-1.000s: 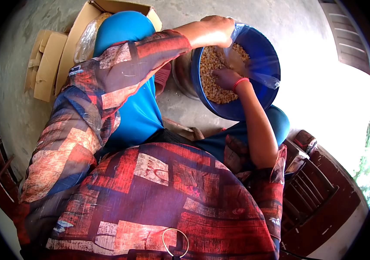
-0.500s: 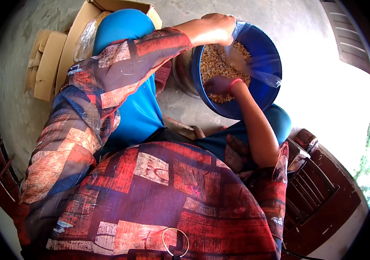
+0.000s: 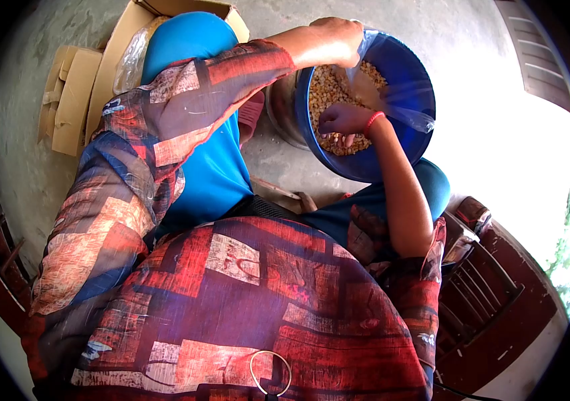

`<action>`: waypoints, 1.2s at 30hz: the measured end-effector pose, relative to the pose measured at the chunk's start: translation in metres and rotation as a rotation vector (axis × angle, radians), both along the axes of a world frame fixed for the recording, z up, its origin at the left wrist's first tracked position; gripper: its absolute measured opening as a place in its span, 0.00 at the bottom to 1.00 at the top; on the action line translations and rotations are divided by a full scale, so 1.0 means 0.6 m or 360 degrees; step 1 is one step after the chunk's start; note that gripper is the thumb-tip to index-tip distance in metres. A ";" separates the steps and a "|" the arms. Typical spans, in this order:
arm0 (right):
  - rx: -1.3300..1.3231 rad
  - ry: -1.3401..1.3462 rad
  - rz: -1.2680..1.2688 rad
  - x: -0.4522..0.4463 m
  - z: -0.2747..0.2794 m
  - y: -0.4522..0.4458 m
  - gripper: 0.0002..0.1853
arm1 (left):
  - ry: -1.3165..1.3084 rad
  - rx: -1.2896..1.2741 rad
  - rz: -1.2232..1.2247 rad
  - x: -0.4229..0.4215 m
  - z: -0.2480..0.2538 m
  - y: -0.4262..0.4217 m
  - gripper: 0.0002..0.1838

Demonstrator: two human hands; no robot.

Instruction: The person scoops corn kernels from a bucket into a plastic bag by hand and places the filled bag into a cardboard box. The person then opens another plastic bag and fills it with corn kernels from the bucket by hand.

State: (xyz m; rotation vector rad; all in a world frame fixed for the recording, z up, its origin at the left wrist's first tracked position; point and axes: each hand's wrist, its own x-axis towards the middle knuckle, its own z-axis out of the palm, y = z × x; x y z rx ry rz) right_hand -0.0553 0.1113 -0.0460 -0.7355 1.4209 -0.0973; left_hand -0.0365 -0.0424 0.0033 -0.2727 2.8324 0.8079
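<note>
A round blue bucket [image 3: 410, 77] is tilted towards me, with a bed of small yellow-white pieces [image 3: 328, 90] inside that look like corn. My left hand [image 3: 337, 41] is closed at the bucket's far rim, gripping the edge of a clear plastic bag [image 3: 398, 115]. The bag stretches across the bucket's opening. Just above the pieces is my right hand [image 3: 345, 121], palm down, with a red bracelet at the wrist. Its fingers are curled in, and whatever lies in the palm is hidden.
Beside my left knee stands an open cardboard box [image 3: 104, 87] with a clear plastic pack [image 3: 134, 60] in it. A round metal container [image 3: 286, 110] is partly behind the bucket. Dark red furniture [image 3: 492, 301] stands at the right.
My right hand has risen a little out of the pieces and shifted slightly away from me, its fingers now showing. The left hand keeps its grip on the bag; the bucket has barely moved.
</note>
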 end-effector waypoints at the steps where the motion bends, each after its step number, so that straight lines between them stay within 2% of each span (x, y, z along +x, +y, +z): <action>1: 0.0000 -0.0001 -0.0002 -0.002 0.000 -0.001 0.14 | -0.0011 0.0007 -0.0009 0.000 0.000 0.000 0.21; 3: 0.0012 -0.0048 -0.0018 -0.009 0.001 -0.004 0.13 | -0.0021 0.0013 -0.0018 -0.002 0.001 -0.001 0.21; 7: -0.0077 -0.0051 -0.0203 -0.030 0.071 -0.012 0.13 | -0.0042 0.0011 -0.0034 -0.003 0.002 -0.002 0.19; 9: -0.0344 0.0028 -0.0649 -0.040 0.109 -0.002 0.12 | -0.0036 0.0028 -0.0036 -0.003 -0.001 -0.003 0.19; 10: -0.0344 0.0027 -0.0649 -0.052 0.110 0.006 0.12 | 0.0012 0.0042 -0.0034 -0.002 -0.003 -0.004 0.18; 12: -0.0733 -0.0002 -0.0888 -0.083 0.110 0.021 0.11 | 0.0059 0.0055 -0.0033 -0.001 -0.003 -0.004 0.17; 13: -0.0733 -0.0001 -0.0889 -0.093 0.109 0.027 0.11 | 0.0014 0.0042 -0.0037 0.000 0.001 -0.004 0.17; 15: -0.0821 0.0094 -0.1373 -0.111 0.107 0.037 0.10 | -0.0030 0.0030 -0.0044 0.000 0.004 -0.003 0.18; 17: -0.0793 0.0150 -0.1470 -0.120 0.099 0.044 0.10 | -0.0041 0.0020 -0.0029 0.000 0.003 -0.003 0.18; 19: -0.0909 0.0438 -0.1592 -0.118 0.094 0.045 0.11 | -0.0031 0.0005 -0.0012 -0.001 0.001 -0.001 0.18; 25: -0.1193 0.0724 -0.1333 -0.133 0.055 0.050 0.10 | -0.0026 -0.0004 0.0024 -0.001 0.003 0.000 0.18; 29: -0.1048 0.0513 -0.1359 -0.123 0.085 0.044 0.11 | 0.0004 -0.0009 -0.0033 -0.001 -0.001 -0.002 0.17; 31: -0.0757 0.0130 -0.0942 -0.099 0.105 0.029 0.11 | 0.0018 -0.0001 -0.0032 -0.001 -0.002 -0.002 0.17; 33: -0.0724 0.0104 -0.0811 -0.071 0.080 0.013 0.12 | 0.0029 0.0007 -0.0032 -0.002 -0.004 -0.002 0.17; 35: -0.0512 0.0153 -0.0453 -0.046 0.049 0.001 0.13 | 0.0006 0.0007 -0.0058 -0.004 -0.006 -0.004 0.17; 36: -0.0512 0.0153 -0.0454 -0.037 0.023 0.002 0.13 | 0.0005 0.0007 -0.0060 -0.003 -0.004 -0.003 0.17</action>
